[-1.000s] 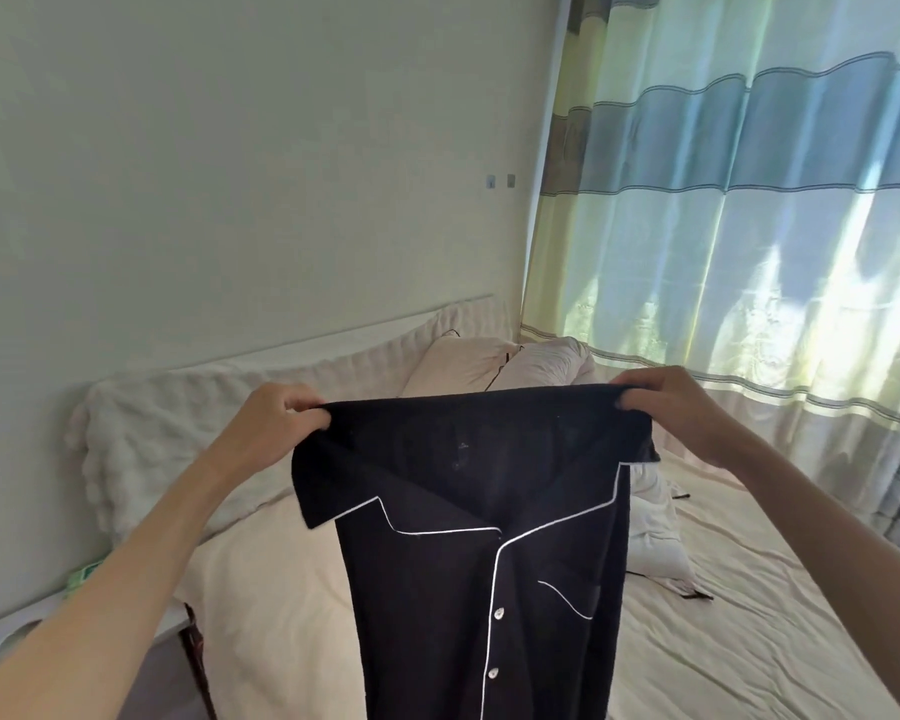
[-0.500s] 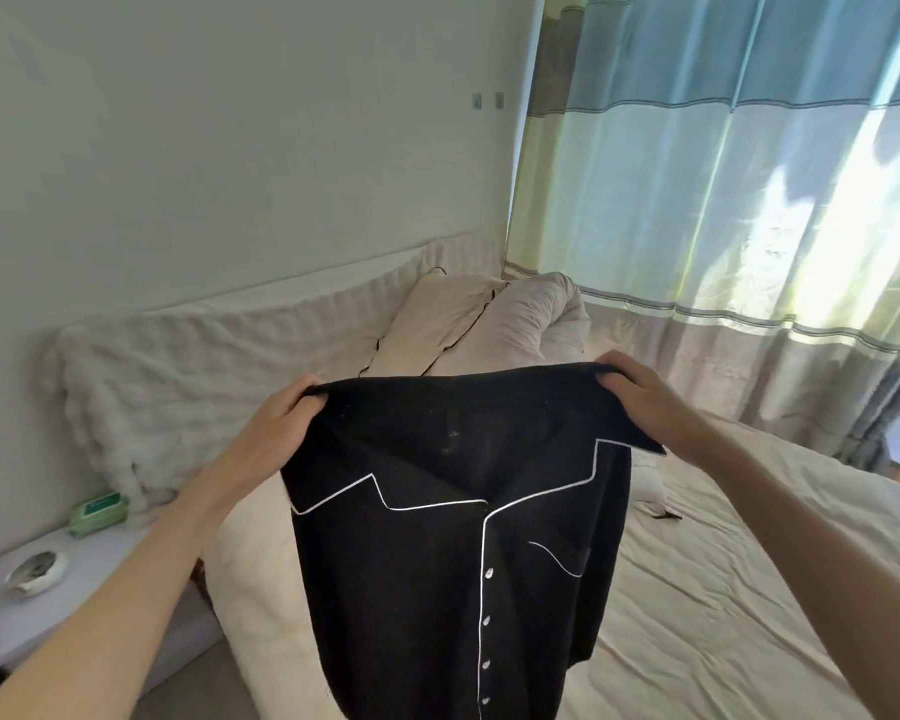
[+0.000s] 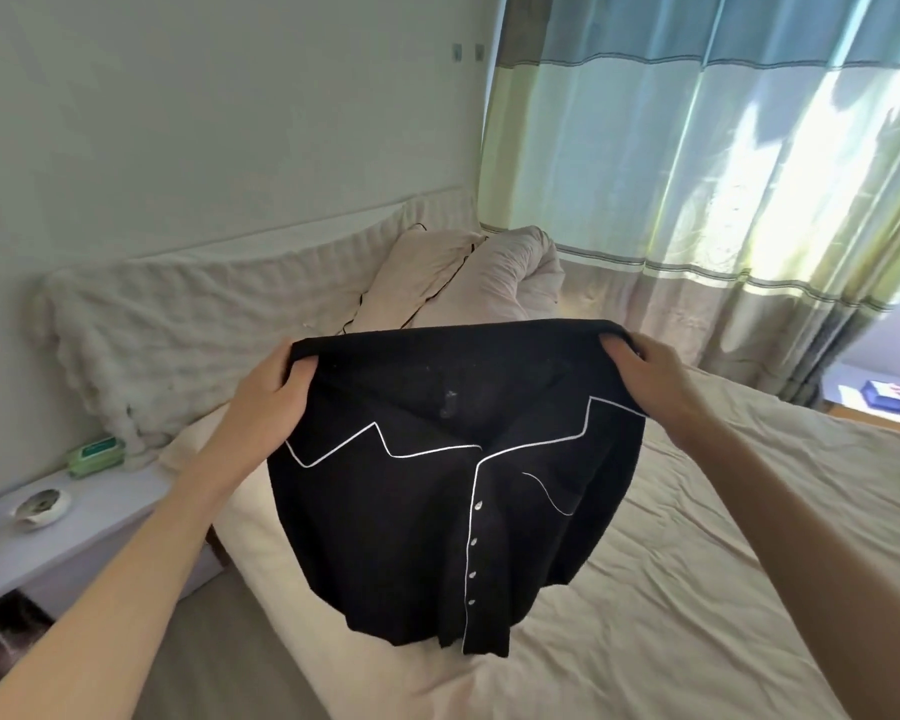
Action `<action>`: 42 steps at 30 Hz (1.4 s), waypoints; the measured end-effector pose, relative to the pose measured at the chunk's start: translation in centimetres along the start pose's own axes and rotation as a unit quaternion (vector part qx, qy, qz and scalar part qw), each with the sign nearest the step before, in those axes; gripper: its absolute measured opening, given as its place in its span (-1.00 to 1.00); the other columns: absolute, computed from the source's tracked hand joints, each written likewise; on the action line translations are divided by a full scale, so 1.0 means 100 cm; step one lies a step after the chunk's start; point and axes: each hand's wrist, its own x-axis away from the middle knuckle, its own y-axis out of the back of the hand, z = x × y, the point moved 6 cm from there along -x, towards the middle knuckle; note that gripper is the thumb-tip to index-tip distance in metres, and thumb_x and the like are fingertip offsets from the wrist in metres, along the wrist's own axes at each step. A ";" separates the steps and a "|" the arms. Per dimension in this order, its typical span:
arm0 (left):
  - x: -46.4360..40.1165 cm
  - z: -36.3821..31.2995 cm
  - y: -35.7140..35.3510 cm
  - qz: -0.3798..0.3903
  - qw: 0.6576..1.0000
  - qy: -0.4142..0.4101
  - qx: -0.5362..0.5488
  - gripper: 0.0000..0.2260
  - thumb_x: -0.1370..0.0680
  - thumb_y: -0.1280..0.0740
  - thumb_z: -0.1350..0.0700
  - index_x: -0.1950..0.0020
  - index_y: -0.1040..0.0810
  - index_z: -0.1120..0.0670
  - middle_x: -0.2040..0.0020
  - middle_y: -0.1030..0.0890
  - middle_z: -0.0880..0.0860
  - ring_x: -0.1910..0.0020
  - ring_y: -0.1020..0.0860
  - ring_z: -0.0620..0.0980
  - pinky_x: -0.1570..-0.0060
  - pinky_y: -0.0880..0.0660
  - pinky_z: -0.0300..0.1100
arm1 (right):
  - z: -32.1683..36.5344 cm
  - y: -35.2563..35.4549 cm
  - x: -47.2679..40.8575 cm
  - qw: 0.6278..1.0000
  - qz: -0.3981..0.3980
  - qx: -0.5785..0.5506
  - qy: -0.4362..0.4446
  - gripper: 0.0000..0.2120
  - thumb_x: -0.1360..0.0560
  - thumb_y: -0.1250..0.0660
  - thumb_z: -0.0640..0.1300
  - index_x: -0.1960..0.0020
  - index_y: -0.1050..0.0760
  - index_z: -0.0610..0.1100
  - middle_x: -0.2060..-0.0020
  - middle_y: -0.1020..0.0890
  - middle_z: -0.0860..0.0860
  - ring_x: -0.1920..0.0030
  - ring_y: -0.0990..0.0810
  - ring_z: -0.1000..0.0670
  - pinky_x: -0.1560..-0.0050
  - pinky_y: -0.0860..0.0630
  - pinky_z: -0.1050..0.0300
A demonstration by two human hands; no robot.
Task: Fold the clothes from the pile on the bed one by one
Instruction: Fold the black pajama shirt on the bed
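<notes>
A black button-up shirt (image 3: 411, 522) with thin white piping and small buttons hangs in the air over the bed (image 3: 697, 589). My left hand (image 3: 271, 392) pinches its top left corner and my right hand (image 3: 645, 376) pinches its top right corner, so the top edge is stretched between them. The collar and buttoned front face me, and the hem dangles just above the beige sheet. No pile of clothes shows in this view.
Cream pillows (image 3: 463, 272) and a rumpled duvet lie at the head of the bed against a white quilted headboard cover (image 3: 188, 319). A white bedside table (image 3: 74, 532) at left carries a green wipes pack (image 3: 96, 456) and a small dish (image 3: 40, 506). Striped curtains (image 3: 697, 148) hang at right.
The view has tilted downward and more of the bed and bedside table shows. Both hands have kept their hold and brought the shirt lower, closer to the sheet.
</notes>
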 end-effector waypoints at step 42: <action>-0.122 0.207 -0.253 0.101 0.952 0.037 -0.285 -0.75 -0.60 -0.09 0.00 0.13 -0.39 0.15 0.31 -0.47 0.08 0.23 -0.46 0.15 0.23 -0.34 -0.07 | -0.268 -0.133 -0.137 0.973 -0.003 0.213 -0.092 -0.61 -0.53 -0.24 0.12 0.32 -0.47 -0.14 0.37 -0.48 -0.03 0.18 -0.44 -0.07 0.18 -0.23 0.11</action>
